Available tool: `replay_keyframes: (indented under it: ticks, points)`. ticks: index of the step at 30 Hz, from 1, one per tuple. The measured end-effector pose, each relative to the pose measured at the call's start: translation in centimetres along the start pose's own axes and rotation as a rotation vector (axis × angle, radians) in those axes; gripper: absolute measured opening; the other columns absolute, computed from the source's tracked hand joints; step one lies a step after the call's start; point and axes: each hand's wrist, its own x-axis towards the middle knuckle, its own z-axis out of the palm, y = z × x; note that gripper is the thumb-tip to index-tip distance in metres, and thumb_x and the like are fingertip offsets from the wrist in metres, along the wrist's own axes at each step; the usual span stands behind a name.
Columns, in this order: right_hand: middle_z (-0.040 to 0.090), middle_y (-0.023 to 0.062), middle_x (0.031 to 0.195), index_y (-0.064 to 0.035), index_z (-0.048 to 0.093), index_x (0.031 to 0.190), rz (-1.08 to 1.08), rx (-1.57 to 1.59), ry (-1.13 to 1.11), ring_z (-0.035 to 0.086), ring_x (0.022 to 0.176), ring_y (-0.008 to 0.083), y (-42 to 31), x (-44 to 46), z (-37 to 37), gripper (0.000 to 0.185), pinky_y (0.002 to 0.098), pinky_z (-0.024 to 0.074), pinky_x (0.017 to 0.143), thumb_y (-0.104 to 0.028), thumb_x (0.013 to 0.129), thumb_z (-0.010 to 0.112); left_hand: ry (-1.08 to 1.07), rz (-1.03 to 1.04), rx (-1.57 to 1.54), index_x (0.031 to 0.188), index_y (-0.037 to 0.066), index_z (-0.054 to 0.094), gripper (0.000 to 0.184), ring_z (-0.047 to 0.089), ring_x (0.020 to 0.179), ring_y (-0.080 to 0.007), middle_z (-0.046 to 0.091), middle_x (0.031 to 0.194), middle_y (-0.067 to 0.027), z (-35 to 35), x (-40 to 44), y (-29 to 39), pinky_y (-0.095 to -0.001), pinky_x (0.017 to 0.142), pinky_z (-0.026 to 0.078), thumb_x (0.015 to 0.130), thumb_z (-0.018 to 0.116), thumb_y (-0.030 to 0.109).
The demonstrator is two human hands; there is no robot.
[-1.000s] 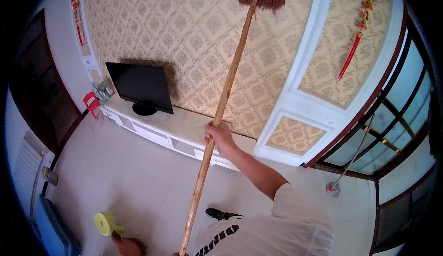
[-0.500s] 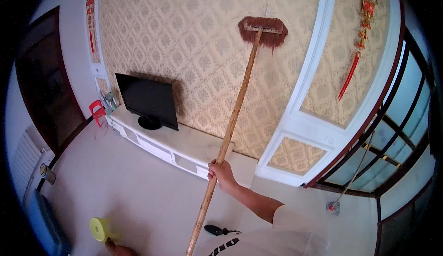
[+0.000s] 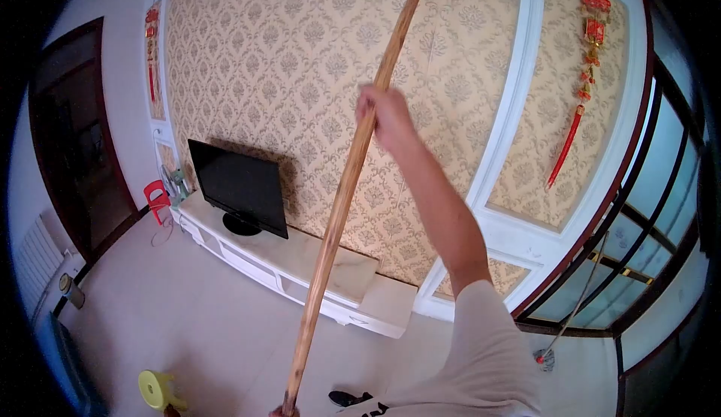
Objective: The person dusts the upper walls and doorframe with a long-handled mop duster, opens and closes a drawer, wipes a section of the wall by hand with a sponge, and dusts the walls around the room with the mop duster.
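Observation:
The long wooden handle of a broom (image 3: 339, 218) runs slanting from the bottom edge up to the top edge. My right hand (image 3: 389, 116) is wrapped around its upper part, with the arm stretched up in front of the wallpapered wall. At the handle's lower end my left hand (image 3: 285, 412) closes around the wood, mostly cut off by the frame's bottom edge. Only a sliver of the broom's brown bristle head shows at the top edge; the rest is out of view.
A black television (image 3: 239, 186) stands on a low white TV cabinet (image 3: 300, 255) along the wall. On the floor are a yellow stool (image 3: 156, 389), a red chair (image 3: 156, 197) and a mop (image 3: 546, 358) leaning at the glass door (image 3: 638, 259). Red ornaments (image 3: 593, 37) hang on the wall.
My right hand and the broom have risen, taking the bristle head almost out of view at the top. My left hand now shows on the handle's lower end.

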Motion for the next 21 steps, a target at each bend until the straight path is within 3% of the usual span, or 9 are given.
replay_keyframes:
  ticks: [1,3,6,8,11,15,16,17,21]
  points:
    - [0.048,0.0065,0.058,-0.0013,0.05,0.074,-0.056,-0.009,0.019,0.049,0.048,0.0157,-1.0,2.1,-0.2,0.012,0.0282,0.0406,0.045,-0.009,0.08,0.056,0.014,0.023,-0.296,0.06,0.003,0.057,0.023,0.045,0.048,-0.0165,0.052,0.051,-0.0061,1.1,2.0,2.8,-0.0362,0.044,0.036,0.076,0.059,0.02]
    - [0.049,0.0072,0.06,-0.0011,0.049,0.075,-0.123,-0.072,0.08,0.05,0.048,0.0163,-2.9,5.7,-0.2,0.011,0.0289,0.0413,0.044,-0.009,0.079,0.056,0.162,0.262,0.282,0.062,-0.003,0.057,0.023,0.056,0.049,-0.0332,0.053,0.051,-0.0178,3.9,3.8,13.6,-0.0382,0.049,0.045,0.068,0.065,0.017]
    - [0.05,0.007,0.065,-0.0011,0.048,0.08,-0.19,-0.199,0.18,0.05,0.049,0.0159,-3.1,6.8,-0.9,0.01,0.0289,0.0427,0.046,-0.009,0.081,0.055,0.143,0.361,0.305,0.058,-0.004,0.052,0.026,0.053,0.044,-0.0252,0.049,0.049,-0.0187,5.9,4.9,23.6,-0.0383,0.046,0.041,0.07,0.063,0.017]
    - [0.05,0.0061,0.067,-0.0012,0.048,0.084,-0.196,-0.274,0.214,0.05,0.051,0.015,-2.6,6.4,-1.4,0.01,0.0283,0.0433,0.047,-0.009,0.083,0.054,0.101,0.32,0.328,0.063,-0.002,0.059,0.023,0.057,0.051,-0.0381,0.053,0.051,-0.0204,6.3,5.2,25.2,-0.0401,0.047,0.045,0.069,0.065,0.019]
    - [0.049,0.006,0.067,-0.0019,0.048,0.085,-0.15,-0.274,0.194,0.049,0.051,0.0143,-1.0,5.1,-2.1,0.013,0.0285,0.0442,0.048,-0.014,0.086,0.053,0.102,0.349,0.305,0.056,-0.003,0.05,0.027,0.05,0.041,-0.0263,0.046,0.047,-0.0192,6.6,5.3,21.8,-0.0397,0.045,0.04,0.071,0.062,0.016]
    - [0.053,0.0065,0.067,-0.0002,0.048,0.087,-0.173,-0.403,0.213,0.052,0.059,0.014,3.2,2.3,-2.8,0.018,0.0281,0.0426,0.054,-0.017,0.085,0.053,0.123,0.282,0.344,0.056,-0.003,0.049,0.027,0.049,0.041,-0.0238,0.046,0.046,-0.0179,4.7,3.3,19.7,-0.0398,0.044,0.039,0.071,0.062,0.015]
    - [0.051,0.0051,0.066,-0.002,0.048,0.087,-0.184,-0.396,0.197,0.05,0.056,0.0129,4.2,1.0,-2.7,0.016,0.0275,0.0422,0.051,-0.018,0.087,0.052,0.058,0.2,0.355,0.059,0.002,0.053,0.02,0.047,0.046,-0.0196,0.048,0.05,-0.0109,3.9,2.9,18.4,-0.0362,0.044,0.037,0.073,0.06,0.014]
    - [0.05,0.0036,0.065,-0.0039,0.047,0.088,-0.194,-0.389,0.181,0.048,0.052,0.0117,5.2,-0.4,-2.5,0.015,0.0268,0.0417,0.048,-0.018,0.089,0.051,-0.008,0.117,0.365,0.062,0.007,0.056,0.014,0.044,0.051,-0.0154,0.05,0.055,-0.0038,3.0,2.4,16.5,-0.0325,0.045,0.034,0.075,0.057,0.014]
    - [0.05,0.0043,0.065,-0.0019,0.045,0.096,-0.038,-0.293,0.148,0.05,0.053,0.0115,8.8,-7.5,-1.4,0.016,0.0256,0.0426,0.046,-0.015,0.089,0.051,-0.103,-0.023,0.168,0.075,0.011,0.058,0.002,0.046,0.056,-0.0157,0.053,0.061,-0.0056,0.3,1.0,3.2,-0.0301,0.049,0.037,0.076,0.057,0.012]
